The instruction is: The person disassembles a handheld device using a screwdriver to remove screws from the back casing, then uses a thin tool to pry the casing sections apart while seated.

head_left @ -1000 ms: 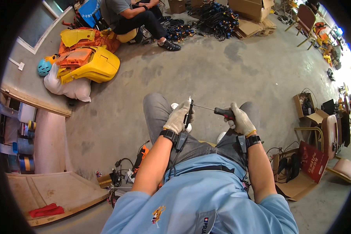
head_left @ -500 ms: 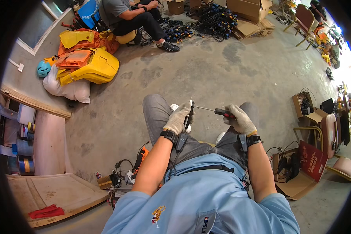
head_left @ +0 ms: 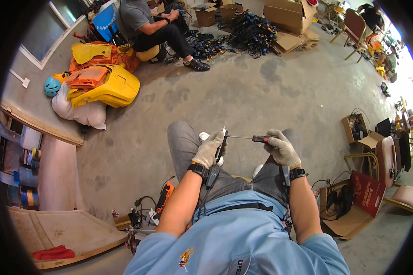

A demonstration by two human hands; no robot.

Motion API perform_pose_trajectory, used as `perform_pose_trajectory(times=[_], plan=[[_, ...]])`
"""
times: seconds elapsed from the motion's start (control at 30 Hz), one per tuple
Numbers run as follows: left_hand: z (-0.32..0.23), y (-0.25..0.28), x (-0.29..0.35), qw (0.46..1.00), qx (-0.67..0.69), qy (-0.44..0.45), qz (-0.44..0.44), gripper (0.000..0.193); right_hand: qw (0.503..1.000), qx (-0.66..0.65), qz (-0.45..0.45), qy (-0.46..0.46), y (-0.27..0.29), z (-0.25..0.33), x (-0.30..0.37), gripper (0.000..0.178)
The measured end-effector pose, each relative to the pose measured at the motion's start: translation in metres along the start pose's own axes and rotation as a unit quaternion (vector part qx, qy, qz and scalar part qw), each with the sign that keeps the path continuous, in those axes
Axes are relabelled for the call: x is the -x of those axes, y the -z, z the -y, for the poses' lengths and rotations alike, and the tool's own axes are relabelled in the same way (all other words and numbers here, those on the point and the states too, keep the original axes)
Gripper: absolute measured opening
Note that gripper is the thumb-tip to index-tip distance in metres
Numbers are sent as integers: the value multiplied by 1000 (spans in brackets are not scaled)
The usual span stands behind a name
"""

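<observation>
In front of my lap, my gloved left hand (head_left: pixel 210 149) is closed round a narrow black part with a white tip (head_left: pixel 223 140), held nearly upright. My right hand (head_left: pixel 281 147), also in a pale knitted glove, grips the red and black handle of a screwdriver (head_left: pixel 260 138). The screwdriver's thin metal shaft points left, its end at the black part; whether it sits in a screw is too small to tell. Both wrists carry black straps with small dark boxes.
Yellow and orange plastic shells (head_left: pixel 110 85) lie at the left wall. Ahead, a seated person (head_left: pixel 167 34) is beside piled black cables (head_left: pixel 252 34) and cardboard boxes (head_left: pixel 287 16). At right are an open carton (head_left: pixel 353 215) and a chair (head_left: pixel 384 158). A wooden board (head_left: pixel 59 229) is lower left.
The view has tilted a little, so the surroundings sit lower. My right hand's fingers have shifted on the screwdriver handle, now holding it more at the fingertips. The left hand keeps its hold.
</observation>
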State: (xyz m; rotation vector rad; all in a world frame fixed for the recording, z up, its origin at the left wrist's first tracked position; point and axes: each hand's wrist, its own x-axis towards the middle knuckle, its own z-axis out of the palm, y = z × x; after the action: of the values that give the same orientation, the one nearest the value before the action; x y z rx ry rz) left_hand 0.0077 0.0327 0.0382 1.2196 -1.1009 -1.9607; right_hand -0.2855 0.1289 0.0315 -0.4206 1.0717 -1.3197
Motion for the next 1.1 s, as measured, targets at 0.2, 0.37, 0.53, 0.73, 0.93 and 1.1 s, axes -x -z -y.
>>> perform_pose_trajectory(times=[0.2,0.37,0.53,0.73,0.93,1.1], plan=[[5,7,-1,999,44,11,7,39,987,125,-42,-86,-24,12,7,44],[-2,-1,4,1000,-5,-4,4,43,995,93,-28,-22,-16,10,6,30],[-2,-6,-2,1000,8,12,12,43,999,22,19,26,1,6,10,39],[21,19,-12,994,105,7,-9,36,977,198,-11,-73,-19,-2,-2,49],[10,5,-8,998,55,-5,-8,40,993,107,14,-42,-4,-2,0,34],[8,8,3,999,28,2,-17,39,999,29,6,-24,-12,-3,7,28]])
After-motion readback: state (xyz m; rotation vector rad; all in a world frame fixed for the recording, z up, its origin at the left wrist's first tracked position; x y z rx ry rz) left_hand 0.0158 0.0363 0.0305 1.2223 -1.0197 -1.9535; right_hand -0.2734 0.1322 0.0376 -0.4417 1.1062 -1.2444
